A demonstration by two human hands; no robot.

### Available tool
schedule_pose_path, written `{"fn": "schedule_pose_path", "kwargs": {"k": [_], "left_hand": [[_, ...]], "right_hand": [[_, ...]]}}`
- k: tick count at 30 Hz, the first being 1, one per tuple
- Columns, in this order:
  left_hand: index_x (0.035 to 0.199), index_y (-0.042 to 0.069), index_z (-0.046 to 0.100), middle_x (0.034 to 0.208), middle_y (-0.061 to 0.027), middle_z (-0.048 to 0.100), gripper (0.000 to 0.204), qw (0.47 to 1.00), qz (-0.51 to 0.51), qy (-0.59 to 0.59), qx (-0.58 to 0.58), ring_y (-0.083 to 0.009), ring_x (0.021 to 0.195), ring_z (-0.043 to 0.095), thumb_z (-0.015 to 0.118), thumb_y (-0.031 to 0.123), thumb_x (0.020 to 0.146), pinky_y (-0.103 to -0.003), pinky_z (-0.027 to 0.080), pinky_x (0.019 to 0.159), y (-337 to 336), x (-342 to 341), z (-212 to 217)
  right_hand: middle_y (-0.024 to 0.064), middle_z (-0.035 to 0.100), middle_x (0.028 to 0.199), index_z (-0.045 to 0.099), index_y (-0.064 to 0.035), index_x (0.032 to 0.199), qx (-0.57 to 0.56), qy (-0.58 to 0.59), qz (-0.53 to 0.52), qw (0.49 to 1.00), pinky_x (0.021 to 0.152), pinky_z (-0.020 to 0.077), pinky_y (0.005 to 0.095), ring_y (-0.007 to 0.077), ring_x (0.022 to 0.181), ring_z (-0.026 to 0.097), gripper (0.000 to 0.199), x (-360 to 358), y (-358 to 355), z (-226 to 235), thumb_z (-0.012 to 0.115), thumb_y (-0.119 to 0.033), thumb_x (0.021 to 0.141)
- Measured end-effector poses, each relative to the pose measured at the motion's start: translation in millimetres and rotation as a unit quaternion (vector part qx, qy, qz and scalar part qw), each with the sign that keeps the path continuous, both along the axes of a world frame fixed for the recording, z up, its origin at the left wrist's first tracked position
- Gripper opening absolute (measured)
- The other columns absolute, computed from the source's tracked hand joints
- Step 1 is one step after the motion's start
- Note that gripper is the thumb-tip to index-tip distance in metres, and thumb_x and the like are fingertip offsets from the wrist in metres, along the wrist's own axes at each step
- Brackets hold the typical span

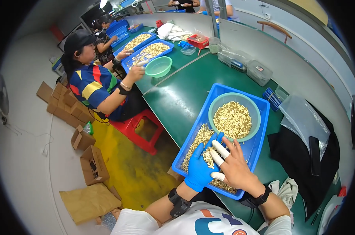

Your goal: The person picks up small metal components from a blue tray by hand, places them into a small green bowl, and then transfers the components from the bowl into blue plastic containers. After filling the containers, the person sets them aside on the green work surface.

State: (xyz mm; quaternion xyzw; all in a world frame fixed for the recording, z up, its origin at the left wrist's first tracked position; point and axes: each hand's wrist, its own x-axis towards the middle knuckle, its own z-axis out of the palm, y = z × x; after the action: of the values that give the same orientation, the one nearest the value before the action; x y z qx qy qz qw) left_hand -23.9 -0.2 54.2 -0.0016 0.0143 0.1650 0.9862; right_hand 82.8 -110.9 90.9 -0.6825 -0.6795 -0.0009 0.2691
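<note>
- Low in the middle of the frame, our left hand (200, 166), in a blue glove, lies flat over the loose brass-coloured pieces (201, 143) in the blue tray (259, 137); its fingers are spread and its grip closes on nothing we can see.
- Our right hand (236, 166), bare but for white finger cots (218, 150) on several fingers, lies just beside and partly over the left, fingers pointing toward the upper left; whether a piece is pinched beneath it we cannot tell.
- The pieces lie in two lots: a scatter on the tray floor under our hands, and a heap in the green bowl (256, 113) standing at the tray's far end.
- We judge the step in hand to be sorting through the scatter on the tray floor.
- The next move calls for a fingertip pinch on a single small piece, without pushing others aside.
- At the upper left, another person sits at the same green tabletop (177, 98) holding a green bowl of their own (158, 66).
</note>
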Motion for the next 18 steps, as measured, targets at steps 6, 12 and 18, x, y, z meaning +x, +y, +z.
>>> {"fn": "schedule_pose_path", "kwargs": {"k": [6,12,18], "left_hand": [[0.148,0.006,0.028,0.152,-0.0117,0.029,0.053,0.994,-0.024,0.102,-0.023,-0.0278,0.141,0.026,0.031,0.028,0.1,-0.044,0.021,0.116,-4.6,-0.6,2.0],[0.148,0.006,0.027,0.153,-0.0125,0.027,0.055,0.992,-0.004,0.127,0.027,-0.0292,0.141,0.025,0.032,0.029,0.098,-0.044,0.018,0.117,-6.1,-1.4,16.1],[0.148,0.005,0.027,0.154,-0.0127,0.025,0.056,0.993,0.028,0.116,0.016,-0.0297,0.142,0.022,0.033,0.028,0.097,-0.044,0.016,0.118,-2.9,0.0,8.6]], "right_hand": [[0.015,0.038,0.145,0.053,-0.0125,0.132,-0.06,-0.024,0.074,0.995,0.108,0.0119,0.0661,0.0439,0.137,0.025,0.062,2.2,-3.2,-1.5,0.055,-0.052,0.085],[0.0142,0.039,0.145,0.053,-0.0117,0.132,-0.052,-0.022,0.023,0.998,0.107,0.0103,0.0682,0.043,0.137,0.025,0.062,3.7,-3.4,-2.4,0.054,-0.052,0.086],[0.015,0.04,0.144,0.052,-0.007,0.132,-0.046,-0.028,-0.017,0.998,0.107,0.01,0.069,0.0421,0.137,0.026,0.064,4.9,-2.6,-7.4,0.053,-0.052,0.086]]}}
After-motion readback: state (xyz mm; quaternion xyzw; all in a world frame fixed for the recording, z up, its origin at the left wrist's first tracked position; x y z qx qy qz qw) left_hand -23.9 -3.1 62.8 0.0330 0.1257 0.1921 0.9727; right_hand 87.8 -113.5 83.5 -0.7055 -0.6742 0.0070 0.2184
